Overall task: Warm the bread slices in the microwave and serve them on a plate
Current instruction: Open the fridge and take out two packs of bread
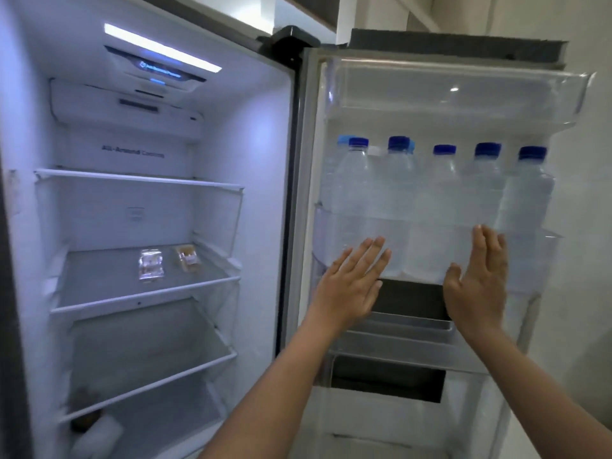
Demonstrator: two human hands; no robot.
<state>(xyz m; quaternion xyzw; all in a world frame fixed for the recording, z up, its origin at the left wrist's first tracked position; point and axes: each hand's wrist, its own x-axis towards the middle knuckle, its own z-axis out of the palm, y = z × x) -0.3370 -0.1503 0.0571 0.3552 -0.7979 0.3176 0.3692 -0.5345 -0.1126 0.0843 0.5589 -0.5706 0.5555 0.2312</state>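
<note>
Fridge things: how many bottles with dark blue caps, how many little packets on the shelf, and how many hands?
Clear plastic bottles with dark blue caps: 5
Small clear plastic packets: 2
Left hand, right hand: 2
Total: 9

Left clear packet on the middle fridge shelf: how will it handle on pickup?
Likely floppy: the packet shows crinkled, glinting film. Probably light, since it lies flat and thin on the glass shelf. The glossy wrap may be slippery.

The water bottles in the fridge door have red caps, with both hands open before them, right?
The head view shows blue caps, not red. The water bottles are in the fridge door, left hand and right hand open before them.
</note>
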